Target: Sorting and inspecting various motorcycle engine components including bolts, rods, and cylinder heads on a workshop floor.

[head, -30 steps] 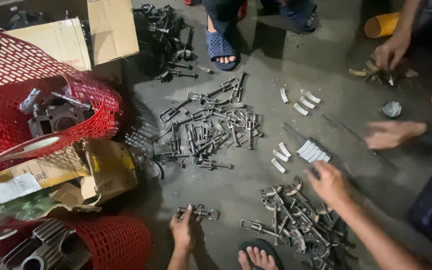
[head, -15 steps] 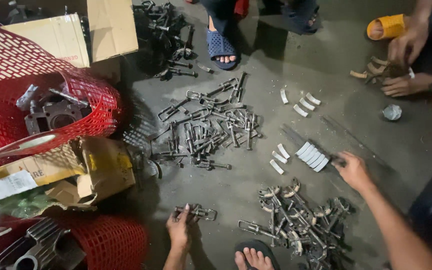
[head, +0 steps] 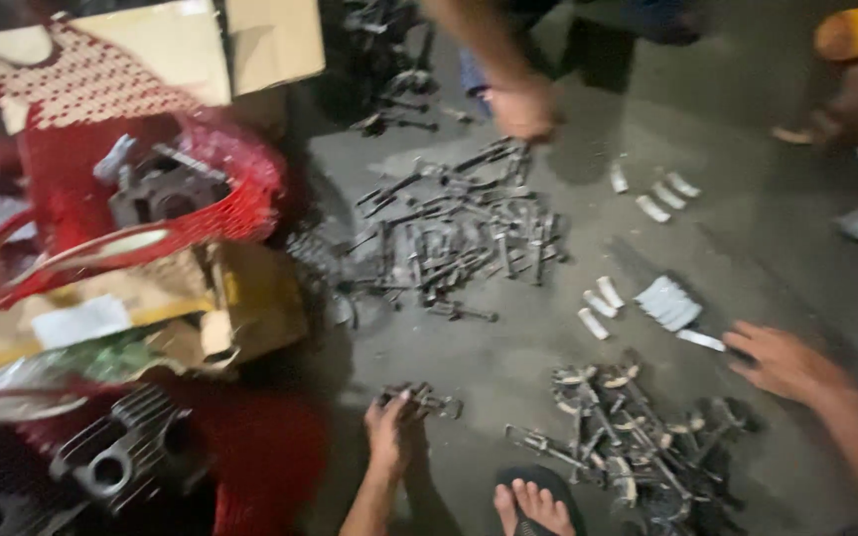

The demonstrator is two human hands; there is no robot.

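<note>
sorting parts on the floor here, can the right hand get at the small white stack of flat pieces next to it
Probably yes. The right hand lies open on the floor just right of the white stack, with only a loose pale strip and bare floor between them.

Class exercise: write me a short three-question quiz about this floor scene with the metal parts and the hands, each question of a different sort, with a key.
1. True or false: the left hand rests on a small cluster of metal parts on the floor.
2. Multiple choice: the right hand is nearest to
A. the red basket
B. the stack of pale flat pieces
C. the cardboard box
3. Fill in: the bare foot in a sandal lies beside a pile of ____ parts.

Key: 1 true; 2 B; 3 metal.
</note>
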